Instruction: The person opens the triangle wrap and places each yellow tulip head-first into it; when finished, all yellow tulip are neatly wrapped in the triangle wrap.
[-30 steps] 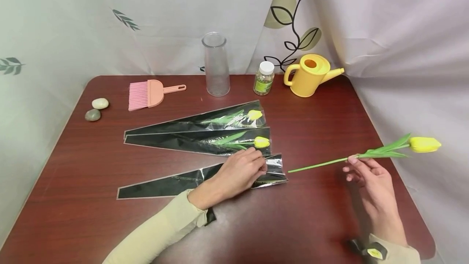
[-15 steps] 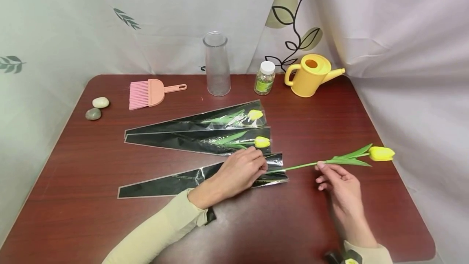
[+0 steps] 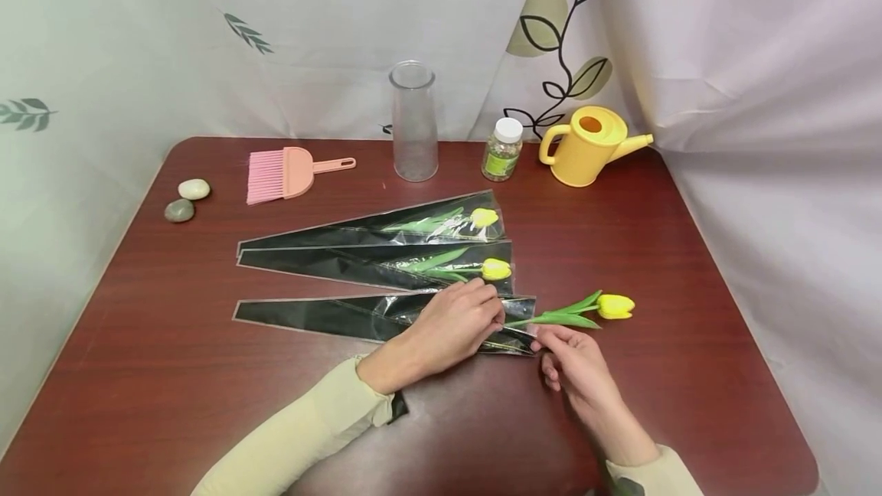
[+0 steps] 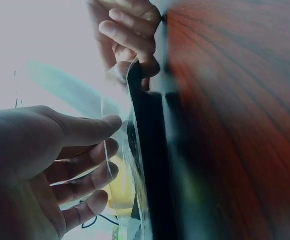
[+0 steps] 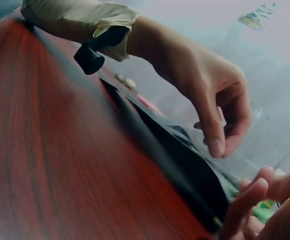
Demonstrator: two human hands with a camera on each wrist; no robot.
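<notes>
A yellow tulip (image 3: pixel 615 306) with a green stem lies at the mouth of the nearest black-and-clear sleeve (image 3: pixel 324 316), its stem end inside the sleeve. My right hand (image 3: pixel 551 337) pinches the stem just outside the mouth. My left hand (image 3: pixel 491 314) rests on the sleeve and holds the clear film at its open end. In the left wrist view the left hand (image 4: pixel 104 150) has the film at its fingertips beside the dark sleeve (image 4: pixel 150 165). In the right wrist view the left hand (image 5: pixel 212 135) curls down over the sleeve (image 5: pixel 185 160).
Two more sleeves (image 3: pixel 386 247), each with a yellow tulip, lie just behind. Along the back of the brown table (image 3: pixel 654 251) stand a pink brush (image 3: pixel 282 173), a clear vase (image 3: pixel 413 122), a small bottle (image 3: pixel 503 149) and a yellow watering can (image 3: pixel 586 145). Two stones (image 3: pixel 186 199) sit far left.
My right hand carried the tulip leftward from the table's right edge, and its stem slid into the sleeve mouth. The sleeve's narrow end swung toward the back. The left hand stayed put.
</notes>
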